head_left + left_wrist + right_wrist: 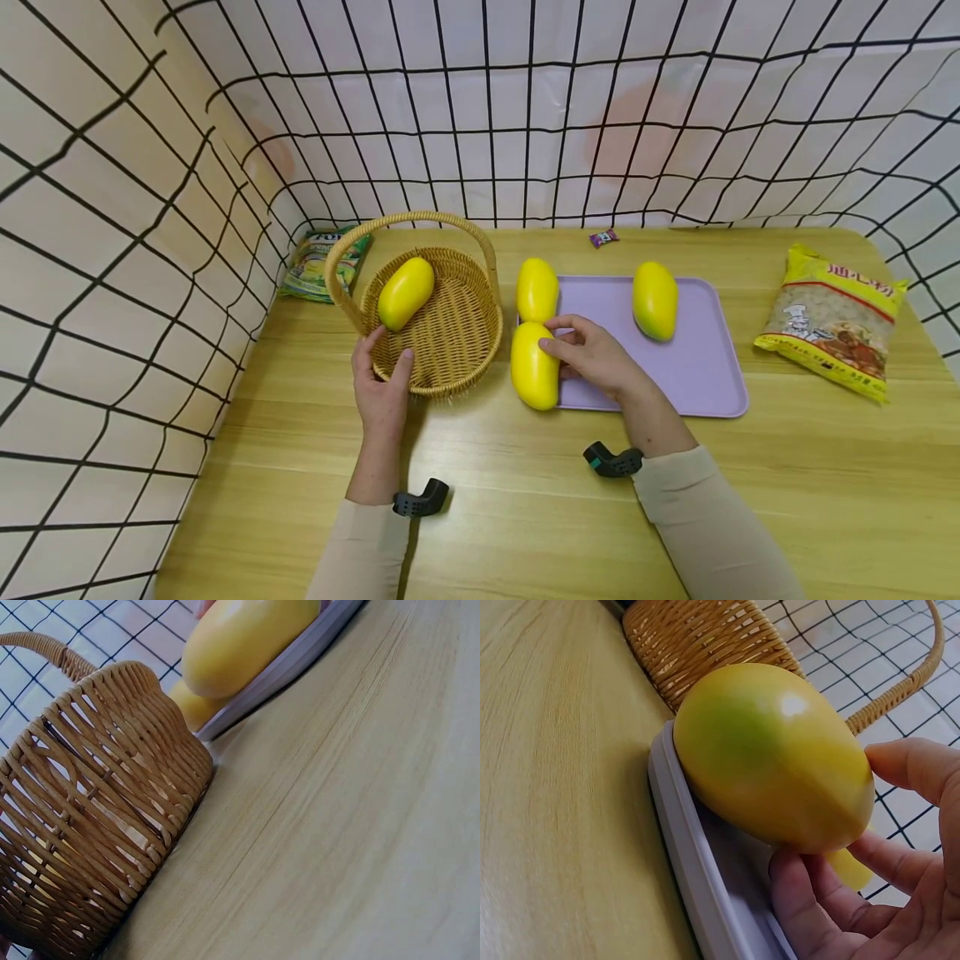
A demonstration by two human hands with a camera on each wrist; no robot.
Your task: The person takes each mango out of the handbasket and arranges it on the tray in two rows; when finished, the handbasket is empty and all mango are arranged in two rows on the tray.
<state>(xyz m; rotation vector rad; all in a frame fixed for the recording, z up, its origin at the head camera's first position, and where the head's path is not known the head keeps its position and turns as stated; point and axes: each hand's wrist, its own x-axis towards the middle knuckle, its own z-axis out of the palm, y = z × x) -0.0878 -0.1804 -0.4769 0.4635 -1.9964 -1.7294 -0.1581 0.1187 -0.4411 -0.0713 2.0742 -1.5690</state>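
Observation:
My left hand (381, 400) holds the near left side of a round wicker basket (457, 350), its thumb over the rim. One yellow mango (407, 293) lies inside the basket. My right hand (596, 358) grips the right side of a yellow mango (534, 367) at the left edge of a lilac tray (697, 375). That mango shows a green patch (742, 727) in the right wrist view, with thumb and fingers against it. Just behind it is a second mango (537, 289). A third mango (655, 300) lies on the tray's right half.
A yellow food bag (836, 325) lies at the right of the table. A green packet (318, 265) is behind the basket at the left. Near the back edge sits a small purple wrapped candy (603, 238). Grid-patterned sheets (480, 108) enclose the table's back and sides.

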